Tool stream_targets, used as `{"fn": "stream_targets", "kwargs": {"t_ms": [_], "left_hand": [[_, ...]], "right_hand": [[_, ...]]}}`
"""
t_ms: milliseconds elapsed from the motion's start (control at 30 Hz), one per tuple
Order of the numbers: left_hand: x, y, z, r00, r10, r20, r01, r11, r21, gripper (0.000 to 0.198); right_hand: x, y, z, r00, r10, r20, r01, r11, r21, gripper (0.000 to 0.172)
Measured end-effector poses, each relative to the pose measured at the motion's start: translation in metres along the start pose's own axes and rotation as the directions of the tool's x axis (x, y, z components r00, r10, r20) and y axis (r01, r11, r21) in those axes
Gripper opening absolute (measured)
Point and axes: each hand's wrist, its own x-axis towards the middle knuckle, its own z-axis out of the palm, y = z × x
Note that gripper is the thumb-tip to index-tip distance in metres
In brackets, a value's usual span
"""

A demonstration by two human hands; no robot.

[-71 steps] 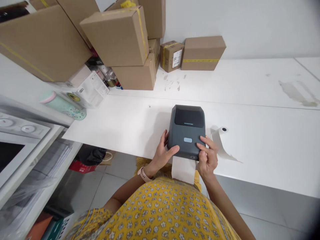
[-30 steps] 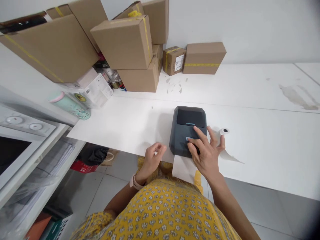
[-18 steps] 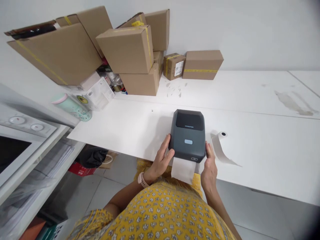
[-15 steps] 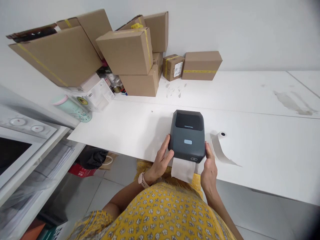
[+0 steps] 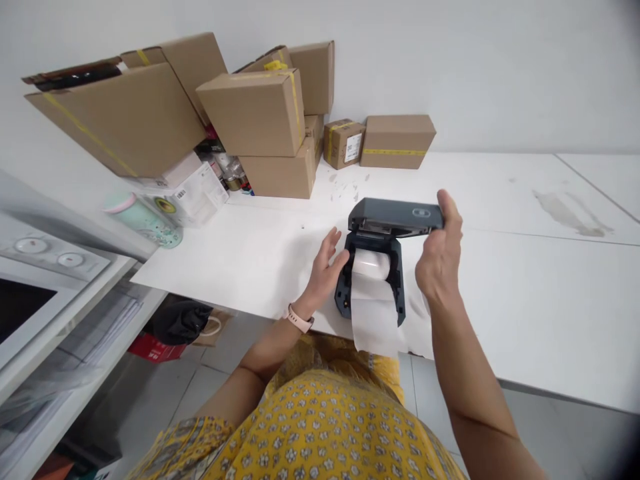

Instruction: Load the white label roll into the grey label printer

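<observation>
A dark grey label printer stands near the table's front edge with its lid raised. Inside sits a white paper roll, its paper strip running out over the front. My right hand grips the right end of the lid. Beside the printer's left wall is my left hand, fingers spread, the thumb at the wall's upper edge. Loose white paper lies partly behind my right forearm; the small roll it belonged to is hidden.
Cardboard boxes are stacked at the back left, with two smaller cartons against the wall. A mint green bottle lies at the table's left end, near a white appliance. The white table extends right.
The printer's lid has swung up, exposing the roll inside. My right hand has moved up from the printer's side with the lid; my left hand has shifted slightly up along its side.
</observation>
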Motion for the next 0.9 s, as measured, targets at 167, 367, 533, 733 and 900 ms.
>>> {"fn": "stream_targets", "kwargs": {"t_ms": [167,367,533,733,900], "left_hand": [[-0.009,-0.034,0.004,0.974,-0.227,0.023,0.221,0.964,0.150,0.069],[0.004,-0.018,-0.003,0.957,-0.290,0.027,0.230,0.807,0.544,0.055],[0.023,-0.003,-0.006,0.930,-0.357,0.085,0.161,0.606,0.779,0.055],[0.027,-0.005,-0.002,0.929,-0.350,0.125,0.109,0.579,0.808,0.054],[0.028,-0.004,-0.001,0.928,-0.330,0.174,0.046,0.564,0.825,0.042]], "right_hand": [[0.067,0.014,0.019,0.998,0.059,-0.014,-0.060,0.998,-0.028,0.064],[0.118,0.039,0.036,0.989,0.145,-0.008,-0.145,0.983,-0.109,0.061],[0.096,0.026,0.026,0.997,0.027,-0.078,-0.034,0.995,-0.091,0.059],[0.016,0.019,0.018,0.981,-0.090,0.174,0.116,0.983,-0.144,0.029],[0.015,0.035,0.032,0.546,0.206,0.812,0.148,0.930,-0.335,0.054]]}}
